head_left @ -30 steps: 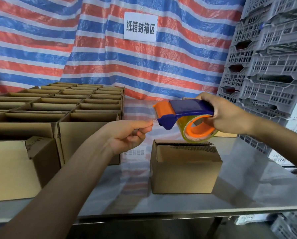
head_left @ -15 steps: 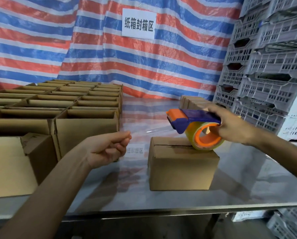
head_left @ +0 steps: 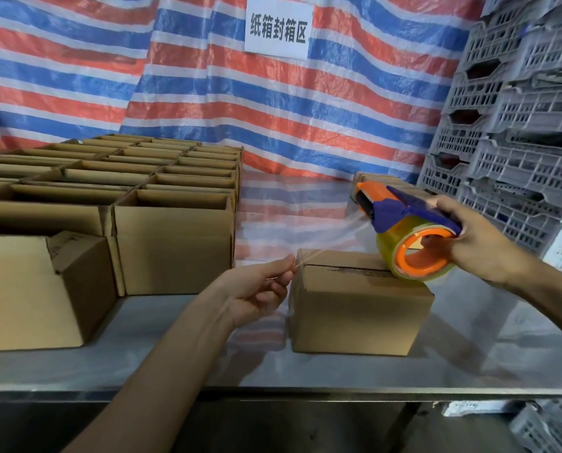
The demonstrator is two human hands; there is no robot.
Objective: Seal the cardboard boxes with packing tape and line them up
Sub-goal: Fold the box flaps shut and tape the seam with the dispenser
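Two tight grips: left hand (head_left: 256,291) pinches tape strip (head_left: 331,237); right hand (head_left: 469,238) clasps dispenser (head_left: 400,212) over box (head_left: 358,308).

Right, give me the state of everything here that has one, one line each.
small box: flaps folded shut, seam looks untaped.
tape dispenser: gripped by right hand, over small box.
tape: pulled out, stretched from tape dispenser to left hand, which pinches its end.
open boxes: tops open, packed in rows.
crates: stacked.

纸箱封箱区 on white sign (head_left: 278,27)
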